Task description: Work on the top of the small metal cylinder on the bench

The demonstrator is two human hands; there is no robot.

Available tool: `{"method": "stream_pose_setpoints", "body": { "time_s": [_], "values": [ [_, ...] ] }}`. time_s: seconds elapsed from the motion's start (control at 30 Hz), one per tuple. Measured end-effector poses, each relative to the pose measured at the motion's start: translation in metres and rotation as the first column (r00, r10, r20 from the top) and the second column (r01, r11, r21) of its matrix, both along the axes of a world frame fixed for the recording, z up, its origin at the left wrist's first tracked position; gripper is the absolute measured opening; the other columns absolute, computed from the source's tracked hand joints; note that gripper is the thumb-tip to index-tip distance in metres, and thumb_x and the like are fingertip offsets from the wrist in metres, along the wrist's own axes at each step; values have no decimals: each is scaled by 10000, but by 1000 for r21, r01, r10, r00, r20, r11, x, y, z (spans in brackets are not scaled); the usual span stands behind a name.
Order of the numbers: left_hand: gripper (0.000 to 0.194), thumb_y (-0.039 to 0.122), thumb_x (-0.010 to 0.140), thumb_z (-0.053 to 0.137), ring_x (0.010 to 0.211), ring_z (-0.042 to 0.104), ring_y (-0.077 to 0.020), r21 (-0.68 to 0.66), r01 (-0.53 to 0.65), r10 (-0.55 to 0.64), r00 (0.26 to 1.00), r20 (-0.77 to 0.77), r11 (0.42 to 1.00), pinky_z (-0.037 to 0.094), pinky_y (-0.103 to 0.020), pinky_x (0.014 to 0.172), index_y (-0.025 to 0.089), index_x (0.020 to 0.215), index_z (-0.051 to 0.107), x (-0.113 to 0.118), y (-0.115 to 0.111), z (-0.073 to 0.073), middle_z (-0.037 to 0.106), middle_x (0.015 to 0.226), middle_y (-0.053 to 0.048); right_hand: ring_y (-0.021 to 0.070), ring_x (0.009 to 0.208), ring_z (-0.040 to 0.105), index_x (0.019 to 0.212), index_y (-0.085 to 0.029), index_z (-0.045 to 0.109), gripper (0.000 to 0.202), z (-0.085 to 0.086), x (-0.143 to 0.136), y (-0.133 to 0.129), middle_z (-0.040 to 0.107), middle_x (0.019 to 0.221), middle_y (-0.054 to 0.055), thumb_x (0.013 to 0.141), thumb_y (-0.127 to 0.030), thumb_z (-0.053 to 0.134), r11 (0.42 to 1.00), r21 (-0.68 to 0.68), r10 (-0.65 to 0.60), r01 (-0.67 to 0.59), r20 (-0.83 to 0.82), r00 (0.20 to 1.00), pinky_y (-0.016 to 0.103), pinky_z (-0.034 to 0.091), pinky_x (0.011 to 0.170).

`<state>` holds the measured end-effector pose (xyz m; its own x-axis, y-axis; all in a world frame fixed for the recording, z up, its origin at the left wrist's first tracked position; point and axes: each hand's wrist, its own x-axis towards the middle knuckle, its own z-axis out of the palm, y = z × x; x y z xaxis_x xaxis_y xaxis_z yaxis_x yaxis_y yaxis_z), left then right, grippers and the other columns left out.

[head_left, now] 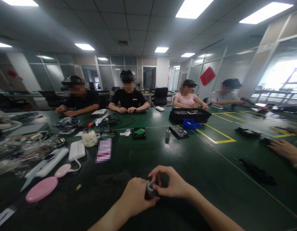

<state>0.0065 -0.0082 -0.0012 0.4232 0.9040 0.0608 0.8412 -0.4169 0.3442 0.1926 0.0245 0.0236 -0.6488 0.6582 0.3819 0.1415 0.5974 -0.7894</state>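
Bare forearms point(110, 214) are framing a small metal cylinder point(151, 193) at the near side of a green table point(129, 147): the left hand point(135, 195) is clasping its barrel while the right hand point(172, 183) is pinching at its top between thumb and forefinger. Grey, dull-shining and roughly upright, it is showing small dark spots on its end face. It is likely feeling dense, stiff and slightly slippery, the barrel offering the surest hold.

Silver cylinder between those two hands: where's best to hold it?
I'd grip the silver cylinder around its round side, coming from the left, as the left hand does: its top end faces up, leaving that end for the right hand, whose fingertips are there.
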Motion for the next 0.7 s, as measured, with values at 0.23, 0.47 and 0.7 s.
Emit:
{"method": "stream_pose_setpoints", "body": {
  "time_s": [0.23, 0.47, 0.7],
  "values": [
    [356, 492, 765, 646, 851, 644, -285, 6, 4, -4, 1000, 2, 1000, 473, -348, 774, 160, 886, 685, -1, 1, -1, 706, 900, -90, 129, 676, 606, 1092, -196, 608, 431, -4, 0, 2, 682, 849, 12, 685, -93, 704, 1000, -19, -3, 3, -13, 1000, 240, 500, 620],
    [339, 488, 763, 651, 835, 645, -278, -5, -5, 5, 1000, 0, 1000, 469, -342, 763, 162, 850, 685, 0, -1, 3, 706, 880, -86, 117, 654, 585, 1130, -214, 594, 512, -4, 0, 1, 670, 866, 5, 654, -62, 707, 999, -48, -9, 9, -18, 1000, 231, 493, 603],
    [350, 499, 759, 651, 820, 644, -273, 1, -16, 16, 1000, -5, 1000, 469, -339, 760, 162, 847, 686, 0, -1, 3, 706, 867, -81, 113, 639, 576, 1151, -213, 578, 530, -1, 0, 0, 673, 862, 4, 654, -78, 705, 999, -49, -22, 21, -13, 1000, 230, 488, 591]
  ]
}}
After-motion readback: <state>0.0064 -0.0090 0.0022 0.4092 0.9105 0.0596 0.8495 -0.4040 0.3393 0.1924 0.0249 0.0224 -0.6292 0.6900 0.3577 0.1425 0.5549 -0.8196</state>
